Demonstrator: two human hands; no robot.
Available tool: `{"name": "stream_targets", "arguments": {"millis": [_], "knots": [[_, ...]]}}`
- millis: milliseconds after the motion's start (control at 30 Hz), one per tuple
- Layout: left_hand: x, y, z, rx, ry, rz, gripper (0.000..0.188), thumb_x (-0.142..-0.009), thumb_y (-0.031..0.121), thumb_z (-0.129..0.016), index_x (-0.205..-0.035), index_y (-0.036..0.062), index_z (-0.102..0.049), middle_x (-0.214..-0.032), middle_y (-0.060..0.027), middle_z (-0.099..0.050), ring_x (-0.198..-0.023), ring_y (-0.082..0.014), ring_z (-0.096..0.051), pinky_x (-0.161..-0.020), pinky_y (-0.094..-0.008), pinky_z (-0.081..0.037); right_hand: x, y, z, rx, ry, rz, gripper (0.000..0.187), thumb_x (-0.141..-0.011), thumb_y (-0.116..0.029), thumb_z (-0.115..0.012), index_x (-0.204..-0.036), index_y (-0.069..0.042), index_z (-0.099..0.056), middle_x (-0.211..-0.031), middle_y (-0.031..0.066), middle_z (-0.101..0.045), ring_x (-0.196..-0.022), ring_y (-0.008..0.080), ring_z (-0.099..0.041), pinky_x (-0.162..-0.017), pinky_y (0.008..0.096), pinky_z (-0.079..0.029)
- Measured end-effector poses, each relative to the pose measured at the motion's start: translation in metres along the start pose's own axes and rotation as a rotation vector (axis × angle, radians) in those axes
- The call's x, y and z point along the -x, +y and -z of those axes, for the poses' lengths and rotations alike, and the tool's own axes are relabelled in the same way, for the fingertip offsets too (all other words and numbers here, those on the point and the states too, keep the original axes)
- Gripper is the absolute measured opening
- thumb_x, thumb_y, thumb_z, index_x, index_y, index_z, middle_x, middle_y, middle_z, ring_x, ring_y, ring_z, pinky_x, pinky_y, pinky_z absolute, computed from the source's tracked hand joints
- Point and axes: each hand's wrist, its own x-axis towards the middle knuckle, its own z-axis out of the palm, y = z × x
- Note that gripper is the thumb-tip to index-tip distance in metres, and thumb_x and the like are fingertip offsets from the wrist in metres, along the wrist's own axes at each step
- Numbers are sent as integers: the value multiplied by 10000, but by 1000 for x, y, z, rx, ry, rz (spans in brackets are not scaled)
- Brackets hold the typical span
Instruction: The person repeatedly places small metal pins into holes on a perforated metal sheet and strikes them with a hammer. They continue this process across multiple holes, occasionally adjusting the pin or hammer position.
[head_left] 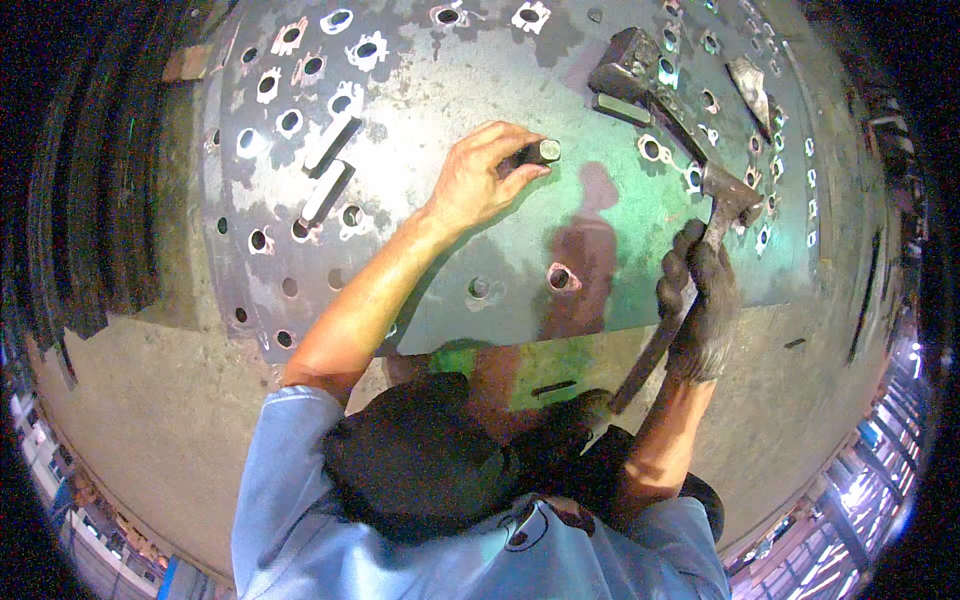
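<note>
Pinching a short dark metal bar (548, 151) with a pale, blunt end between thumb and fingers, the bare left hand (476, 172) has it at the middle of the steel plate (440, 85); the right hand (703, 300), in a dark knitted glove, curls round the shaft of a hammer (735, 195), its worn brown head well apart from the bar; many round holes already pierce the plate, most rimmed with ragged bright metal like the ringed hole (559, 278), though a plain hole (478, 288) nearby lacks that collar; the work looks well along, but how much is left cannot be told; farther out lie a blocky-headed second hammer (625, 62), a stubby straight bar (621, 109) beside it, and two shiny bars (332, 143) (327, 190) leftward; dark blotches mottle the smooth grey surface.
</note>
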Motion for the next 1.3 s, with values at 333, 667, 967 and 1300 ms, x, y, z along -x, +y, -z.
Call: {"name": "stream_targets", "arguments": {"millis": [333,667,967,1300], "knots": [[2,-3,-3,-1,29,-56,324,-808,175,-822,-1061,3,-715,-1041,-132,-721,-926,-297,-702,-816,-368,-567,33,8,-59,937,-93,431,222,-1025,-216,-569,-1139,-28,-601,-771,94,-636,-637,182,-593,-594,359,-490],[0,-6,-8,-17,84,-85,317,-813,239,-807,-1016,13,-719,-969,-127,-713,-905,-320,-683,-820,-409,-557,29,3,-89,1083,-128,457,192,-1029,-214,-555,-1120,-47,-574,-826,236,-655,-752,487,-624,-636,491,-489],[4,-8,-6,-15,83,-78,313,-830,268,-791,-1023,30,-726,-1004,-121,-722,-933,-320,-684,-832,-412,-554,29,-85,-51,1148,108,1276,430,-1014,-258,-584,-1355,-3,-524,-1173,215,-670,-1024,341,-667,-866,426,-542],[-13,-17,-2,-80,30,-56,287,-840,215,-767,-1059,36,-720,-998,-141,-712,-910,-319,-704,-783,-398,-567,-4,4,-55,1112,287,218,399,-998,-343,-621,-1238,-26,-577,-1007,250,-714,-956,435,-697,-833,473,-548]]}}
